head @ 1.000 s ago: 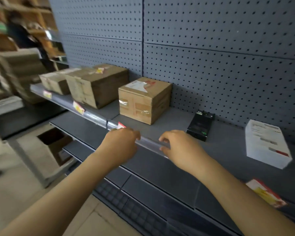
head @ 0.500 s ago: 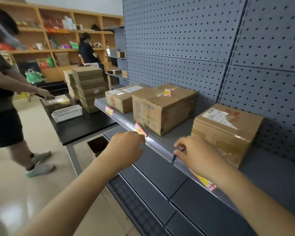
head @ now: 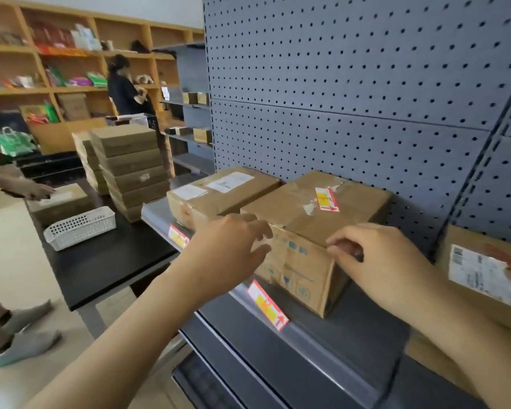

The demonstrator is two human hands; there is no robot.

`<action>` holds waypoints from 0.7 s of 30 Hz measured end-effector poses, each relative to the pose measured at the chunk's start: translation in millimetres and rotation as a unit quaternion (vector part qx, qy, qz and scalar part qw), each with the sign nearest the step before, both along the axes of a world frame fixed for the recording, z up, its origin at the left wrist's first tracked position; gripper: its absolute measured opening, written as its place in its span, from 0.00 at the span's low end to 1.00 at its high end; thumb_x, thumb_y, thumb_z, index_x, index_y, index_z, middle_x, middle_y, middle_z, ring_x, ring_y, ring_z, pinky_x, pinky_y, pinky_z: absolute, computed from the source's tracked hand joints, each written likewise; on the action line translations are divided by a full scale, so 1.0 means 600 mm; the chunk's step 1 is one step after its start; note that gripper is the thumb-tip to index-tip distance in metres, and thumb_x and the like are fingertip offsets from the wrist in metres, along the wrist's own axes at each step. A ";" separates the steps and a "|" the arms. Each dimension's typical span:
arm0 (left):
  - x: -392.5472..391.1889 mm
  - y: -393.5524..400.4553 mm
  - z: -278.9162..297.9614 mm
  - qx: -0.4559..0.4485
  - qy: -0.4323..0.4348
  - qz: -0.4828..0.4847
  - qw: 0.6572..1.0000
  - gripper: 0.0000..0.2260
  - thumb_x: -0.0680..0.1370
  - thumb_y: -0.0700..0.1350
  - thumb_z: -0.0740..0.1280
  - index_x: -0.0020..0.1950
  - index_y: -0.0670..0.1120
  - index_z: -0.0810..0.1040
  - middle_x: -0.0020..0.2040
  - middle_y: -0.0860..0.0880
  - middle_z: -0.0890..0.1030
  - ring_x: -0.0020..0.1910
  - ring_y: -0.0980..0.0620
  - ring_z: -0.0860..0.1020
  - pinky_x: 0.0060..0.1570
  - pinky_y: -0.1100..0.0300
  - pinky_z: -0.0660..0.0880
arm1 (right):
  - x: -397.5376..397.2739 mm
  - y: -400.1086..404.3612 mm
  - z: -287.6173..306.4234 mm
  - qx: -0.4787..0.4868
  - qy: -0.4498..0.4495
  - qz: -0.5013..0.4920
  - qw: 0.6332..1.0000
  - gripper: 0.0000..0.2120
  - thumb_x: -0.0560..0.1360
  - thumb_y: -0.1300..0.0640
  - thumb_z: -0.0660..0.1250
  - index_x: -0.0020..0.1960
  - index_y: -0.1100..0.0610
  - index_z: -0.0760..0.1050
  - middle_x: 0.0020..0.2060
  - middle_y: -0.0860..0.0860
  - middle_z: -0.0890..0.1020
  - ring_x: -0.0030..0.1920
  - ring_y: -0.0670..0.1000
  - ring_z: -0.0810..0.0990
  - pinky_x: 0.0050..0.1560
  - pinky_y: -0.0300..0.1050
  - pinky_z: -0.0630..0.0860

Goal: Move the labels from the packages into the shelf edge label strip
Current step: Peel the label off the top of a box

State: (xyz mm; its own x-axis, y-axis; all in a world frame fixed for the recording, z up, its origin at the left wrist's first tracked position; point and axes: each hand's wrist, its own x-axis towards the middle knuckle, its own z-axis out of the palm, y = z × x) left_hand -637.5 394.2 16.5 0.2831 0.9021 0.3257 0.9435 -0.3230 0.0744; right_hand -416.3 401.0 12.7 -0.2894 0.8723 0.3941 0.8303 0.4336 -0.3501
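1. Left hand [head: 227, 249], centre frame, fingers spread and empty, hovers at the front top corner of the middle cardboard box [head: 313, 231].
2. Right hand [head: 378, 267] is curled with fingertips pinched at the box's near edge; holding anything, cannot tell.
3. Red-yellow label [head: 326, 199] lies flat on the box's taped, creased top, centre right.
4. Judgement: peel from a corner, slowly; thin paper tears.
5. Clear glossy label strip [head: 307, 335] below already holds one label [head: 267, 305].

A white perforated basket [head: 80, 228] is sitting on a black table [head: 106, 261] at nine o'clock, a stack of flat cardboard boxes [head: 130, 169] is standing behind it, and wooden shelving [head: 56, 54] is filling eleven o'clock.
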 end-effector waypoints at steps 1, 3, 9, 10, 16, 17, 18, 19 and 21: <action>-0.012 0.026 0.002 0.008 0.007 -0.017 1.000 0.11 0.79 0.53 0.60 0.60 0.55 0.75 0.55 0.57 0.78 0.50 0.55 0.77 0.46 0.61 0.73 | -0.010 0.013 0.003 0.015 0.006 -0.019 1.000 0.04 0.74 0.54 0.67 0.46 0.50 0.80 0.40 0.42 0.78 0.40 0.41 0.75 0.41 0.46 0.78; -0.035 0.080 0.009 0.022 0.015 -0.051 0.998 0.11 0.79 0.53 0.59 0.59 0.56 0.75 0.54 0.58 0.78 0.50 0.54 0.77 0.43 0.61 0.72 | -0.030 0.038 0.008 0.042 0.007 -0.065 0.997 0.05 0.74 0.53 0.66 0.46 0.49 0.80 0.38 0.42 0.77 0.39 0.43 0.75 0.39 0.48 0.78; -0.068 0.217 0.027 -0.009 0.019 -0.148 0.989 0.10 0.77 0.50 0.60 0.56 0.54 0.77 0.52 0.55 0.79 0.48 0.52 0.77 0.48 0.54 0.76 | -0.074 0.113 0.015 0.031 0.018 -0.174 0.984 0.04 0.73 0.54 0.68 0.46 0.50 0.81 0.39 0.42 0.78 0.38 0.41 0.76 0.39 0.44 0.78; -0.069 0.234 0.028 -0.005 0.019 -0.160 0.987 0.10 0.77 0.50 0.60 0.56 0.54 0.77 0.52 0.55 0.79 0.47 0.51 0.78 0.47 0.53 0.76 | -0.077 0.124 0.014 0.027 0.021 -0.186 0.982 0.04 0.74 0.54 0.68 0.45 0.50 0.81 0.39 0.43 0.79 0.38 0.41 0.76 0.39 0.43 0.77; -0.029 0.321 0.028 -0.010 0.015 -0.219 0.976 0.11 0.78 0.50 0.60 0.58 0.53 0.76 0.53 0.53 0.79 0.49 0.50 0.78 0.48 0.53 0.76 | -0.086 0.201 0.010 -0.061 -0.001 -0.299 0.952 0.12 0.73 0.44 0.68 0.48 0.51 0.78 0.43 0.48 0.80 0.40 0.48 0.78 0.42 0.48 0.79; -0.020 0.332 0.026 -0.010 0.010 -0.225 0.974 0.10 0.78 0.50 0.60 0.57 0.53 0.76 0.52 0.53 0.79 0.48 0.50 0.78 0.47 0.54 0.76 | -0.087 0.213 0.011 -0.082 -0.009 -0.317 0.945 0.14 0.72 0.41 0.68 0.47 0.52 0.78 0.41 0.49 0.80 0.38 0.49 0.78 0.38 0.48 0.78; -0.013 0.343 0.024 -0.009 0.006 -0.227 0.974 0.10 0.78 0.49 0.59 0.56 0.53 0.76 0.51 0.53 0.79 0.48 0.49 0.78 0.45 0.55 0.75 | -0.087 0.225 0.013 -0.102 -0.017 -0.327 0.939 0.17 0.71 0.40 0.68 0.44 0.54 0.78 0.39 0.51 0.80 0.35 0.50 0.77 0.32 0.46 0.74; -0.006 0.351 0.021 -0.007 0.004 -0.226 0.974 0.10 0.78 0.49 0.59 0.55 0.52 0.76 0.50 0.53 0.79 0.47 0.49 0.78 0.44 0.56 0.75 | -0.087 0.235 0.015 -0.122 -0.020 -0.330 0.936 0.18 0.71 0.39 0.68 0.42 0.55 0.78 0.36 0.52 0.79 0.32 0.50 0.75 0.28 0.44 0.69; 0.003 0.361 0.020 -0.004 0.006 -0.229 0.973 0.10 0.79 0.49 0.58 0.55 0.52 0.77 0.50 0.53 0.79 0.47 0.49 0.78 0.44 0.57 0.73 | -0.087 0.250 0.022 -0.162 -0.005 -0.327 0.931 0.18 0.70 0.41 0.70 0.41 0.57 0.79 0.33 0.53 0.78 0.29 0.50 0.72 0.27 0.41 0.63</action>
